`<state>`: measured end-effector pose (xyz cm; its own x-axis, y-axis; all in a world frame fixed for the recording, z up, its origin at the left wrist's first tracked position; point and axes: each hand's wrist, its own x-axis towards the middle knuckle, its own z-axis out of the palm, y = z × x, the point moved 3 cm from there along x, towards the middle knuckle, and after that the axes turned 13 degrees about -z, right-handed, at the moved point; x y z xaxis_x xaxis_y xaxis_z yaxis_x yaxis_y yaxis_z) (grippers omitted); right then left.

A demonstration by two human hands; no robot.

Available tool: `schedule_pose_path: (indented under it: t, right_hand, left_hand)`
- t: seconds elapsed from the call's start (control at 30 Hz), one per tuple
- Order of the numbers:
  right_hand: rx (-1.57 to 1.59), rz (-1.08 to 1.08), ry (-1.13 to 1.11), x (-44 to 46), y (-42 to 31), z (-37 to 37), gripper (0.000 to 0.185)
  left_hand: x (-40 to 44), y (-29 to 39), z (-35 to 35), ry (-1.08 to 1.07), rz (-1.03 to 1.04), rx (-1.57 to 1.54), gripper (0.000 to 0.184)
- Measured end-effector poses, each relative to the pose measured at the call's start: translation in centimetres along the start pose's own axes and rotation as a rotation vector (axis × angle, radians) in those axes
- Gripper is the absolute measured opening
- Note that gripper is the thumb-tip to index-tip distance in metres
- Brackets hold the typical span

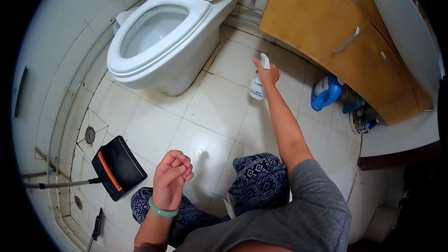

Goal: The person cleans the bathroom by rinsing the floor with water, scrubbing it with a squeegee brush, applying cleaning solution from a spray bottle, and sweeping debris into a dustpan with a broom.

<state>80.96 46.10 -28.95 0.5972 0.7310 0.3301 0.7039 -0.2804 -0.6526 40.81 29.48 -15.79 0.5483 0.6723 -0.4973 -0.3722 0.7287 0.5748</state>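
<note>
In my outstretched right hand (269, 74) is a white spray bottle (257, 88), with my fingers wrapped around its neck just below the white trigger head. The bottle is upright, low over or on the tiled floor; I cannot tell whether its base touches. My left hand (172, 175) is in front of my knees with its fingers curled in and nothing visible in it; a green bangle (163, 210) circles that wrist. A white toilet (186, 60) with its lid raised and seat down stands ahead, left of the bottle.
A black dustpan (128, 165) with an orange edge lies on the left, near a floor drain (90, 135). Under the wooden cabinet (322, 14) at right stand a blue jug (328, 92) and several other containers. White tiles (210, 107) cover the floor.
</note>
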Motion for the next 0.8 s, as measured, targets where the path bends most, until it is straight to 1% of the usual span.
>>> schedule_pose_path:
  t: [0.07, 0.13, 0.17, 0.23, 0.27, 0.33, 0.37, 0.43, 0.47, 0.53, 0.57, 0.63, 0.67, 0.73, 0.77, 0.8]
  right_hand:
    - [0.038, -0.005, -0.032, -0.3, -0.9, -0.2, 0.043]
    - [0.243, -0.068, 0.013, -0.3, -1.9, -0.5, 0.043]
    - [0.239, -0.074, 0.013, -0.2, -2.1, -0.5, 0.043]
    - [0.136, -0.182, 0.031, 0.0, -2.5, -0.3, 0.043]
    - [0.132, -0.189, 0.031, 0.1, -3.0, -0.4, 0.043]
    - [-0.133, -0.180, 0.040, 0.4, -4.1, -0.6, 0.039]
    - [-0.133, -0.188, 0.040, 0.5, -4.4, -0.5, 0.039]
    - [-0.131, -0.104, 0.023, 0.6, -4.5, -0.2, 0.039]
    - [-0.129, -0.109, 0.021, 0.6, -4.9, -0.2, 0.039]
    - [-0.025, -0.121, 0.026, 0.3, -5.5, 0.1, 0.042]
    - [-0.023, -0.125, 0.027, 0.6, -4.9, 0.8, 0.042]
    - [0.097, -0.167, 0.047, 1.1, -3.4, 2.9, 0.040]
    - [0.100, -0.167, 0.047, 1.0, -4.0, 2.6, 0.040]
    - [0.035, -0.177, -0.136, 0.4, -6.3, 2.0, 0.044]
    - [0.037, -0.175, -0.133, 0.3, -7.0, 1.9, 0.044]
    - [0.006, -0.120, -0.166, 0.2, -7.4, 2.0, 0.042]
  left_hand:
    - [-0.3, 0.3, -0.1, -0.018, 0.013, -0.016, 0.016]
    - [-0.4, 0.4, 0.0, -0.049, 0.002, -0.026, 0.016]
    - [-0.5, 0.6, 0.1, -0.059, 0.005, -0.024, 0.017]
    - [-0.6, 0.7, 0.3, -0.076, 0.008, -0.032, 0.017]
    - [-0.8, 0.8, 0.3, -0.088, 0.007, -0.034, 0.017]
    - [-0.9, 0.8, 0.3, -0.104, 0.013, -0.040, 0.017]
    - [-1.1, 0.8, 0.3, -0.112, 0.010, -0.040, 0.017]
    - [-1.5, 0.7, 0.5, -0.115, 0.013, -0.037, 0.017]
    - [-1.7, 0.8, 0.7, -0.117, 0.011, -0.029, 0.017]
    - [-2.0, 0.8, 0.9, -0.113, 0.018, -0.033, 0.017]
    - [-2.1, 0.7, 0.9, -0.114, 0.020, -0.035, 0.017]
    - [-2.2, 0.8, 0.9, -0.112, 0.026, -0.035, 0.017]
    - [-2.3, 0.8, 1.0, -0.111, 0.028, -0.034, 0.017]
    - [-2.4, 0.8, 1.0, -0.109, 0.029, -0.035, 0.017]
    - [-2.4, 0.8, 1.0, -0.108, 0.030, -0.039, 0.017]
    - [-2.5, 0.7, 1.0, -0.109, 0.029, -0.036, 0.017]
